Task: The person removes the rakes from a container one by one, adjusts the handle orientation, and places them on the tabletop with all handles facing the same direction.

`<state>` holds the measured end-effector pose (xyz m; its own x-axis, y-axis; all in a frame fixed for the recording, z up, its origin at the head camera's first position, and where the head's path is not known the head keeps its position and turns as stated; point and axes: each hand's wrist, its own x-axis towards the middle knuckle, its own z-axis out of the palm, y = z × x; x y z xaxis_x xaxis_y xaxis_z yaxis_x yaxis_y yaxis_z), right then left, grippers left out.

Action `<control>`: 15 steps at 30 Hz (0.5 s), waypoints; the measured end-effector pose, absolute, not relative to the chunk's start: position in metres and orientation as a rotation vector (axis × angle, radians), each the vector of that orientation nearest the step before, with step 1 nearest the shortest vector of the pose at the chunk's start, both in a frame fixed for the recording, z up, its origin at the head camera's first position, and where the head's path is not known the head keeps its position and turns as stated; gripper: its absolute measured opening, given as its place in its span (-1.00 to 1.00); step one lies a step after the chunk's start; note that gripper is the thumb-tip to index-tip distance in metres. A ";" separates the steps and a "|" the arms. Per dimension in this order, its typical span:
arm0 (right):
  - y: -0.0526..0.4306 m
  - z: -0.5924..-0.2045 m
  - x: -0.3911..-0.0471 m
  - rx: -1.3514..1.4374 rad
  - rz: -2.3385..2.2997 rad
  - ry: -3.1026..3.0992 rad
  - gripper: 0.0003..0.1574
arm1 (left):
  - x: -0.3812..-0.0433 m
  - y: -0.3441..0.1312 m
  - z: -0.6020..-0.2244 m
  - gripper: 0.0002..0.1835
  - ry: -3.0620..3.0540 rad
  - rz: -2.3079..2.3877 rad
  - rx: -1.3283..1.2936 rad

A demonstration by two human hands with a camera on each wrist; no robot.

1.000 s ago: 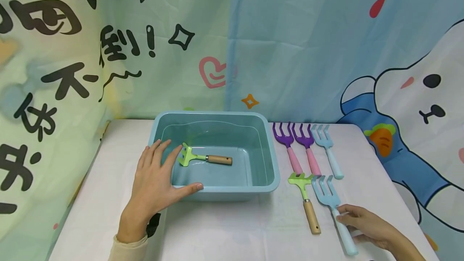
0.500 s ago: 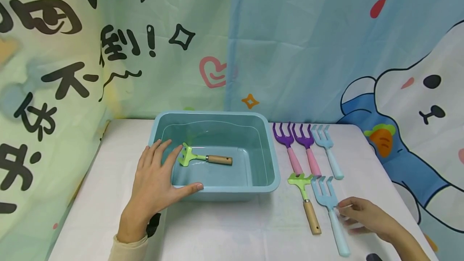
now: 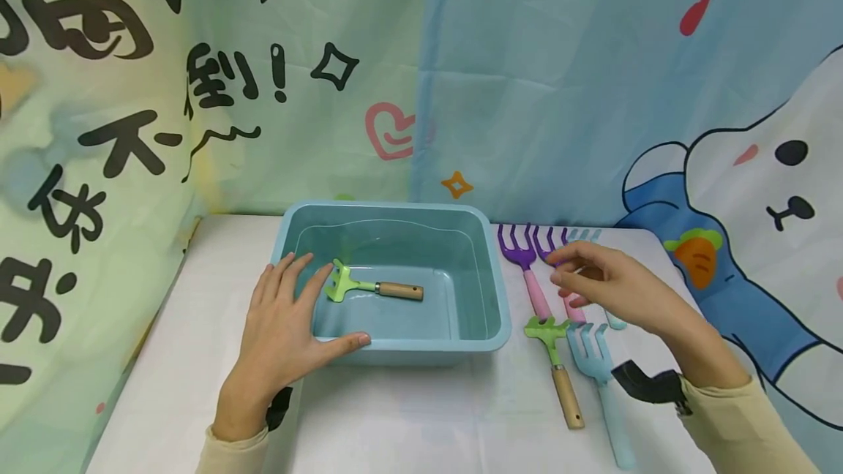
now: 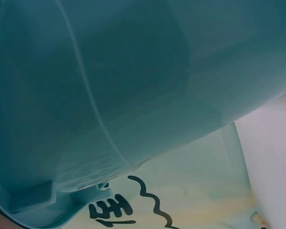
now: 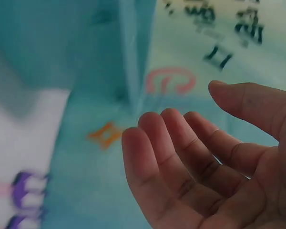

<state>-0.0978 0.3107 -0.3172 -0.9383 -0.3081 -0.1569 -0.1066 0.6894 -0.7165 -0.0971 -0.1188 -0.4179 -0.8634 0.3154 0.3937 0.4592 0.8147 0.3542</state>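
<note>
My left hand (image 3: 283, 320), fingers spread, rests on the left front rim of a light blue plastic basin (image 3: 421, 344). Inside the basin lies a green hand rake (image 3: 388, 288) with a wooden handle. Above the tools at the right hovers my right hand (image 3: 612, 284), its fingers loosely bent. The right wrist view shows nothing in its palm. Two purple garden forks with pink handles lie near it, one in full sight (image 3: 530, 273), the other partly hidden (image 3: 576, 313). A light blue fork (image 3: 616, 320) is mostly covered by this hand. The left wrist view shows the basin wall (image 4: 133, 71).
Nearer the front, a second green hand rake (image 3: 563, 388) and another light blue fork (image 3: 609, 401) lie side by side on the white tablecloth (image 3: 408, 415). Printed curtains (image 3: 527, 108) hang behind and to the left of the table.
My right hand has left the front light blue fork and moved back over the purple forks. That fork's handle has swung slightly left. My left hand has stayed on the basin.
</note>
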 end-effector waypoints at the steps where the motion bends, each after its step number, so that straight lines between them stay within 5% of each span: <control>1: 0.301 -0.312 -0.104 -0.359 -1.092 2.630 -0.59 | -0.097 -0.119 -0.418 0.16 -2.688 -0.640 -0.588; 15: 0.204 -0.306 -0.174 -0.540 -0.951 2.421 -0.58 | -0.099 -0.120 -0.418 0.17 -2.710 -0.627 -0.580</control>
<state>-0.1735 0.2037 -0.3060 -0.8066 -0.5161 -0.2882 -0.1820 0.6807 -0.7096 -0.0987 -0.1200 -0.4180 -0.8738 0.3155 0.3700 0.4459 0.8234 0.3510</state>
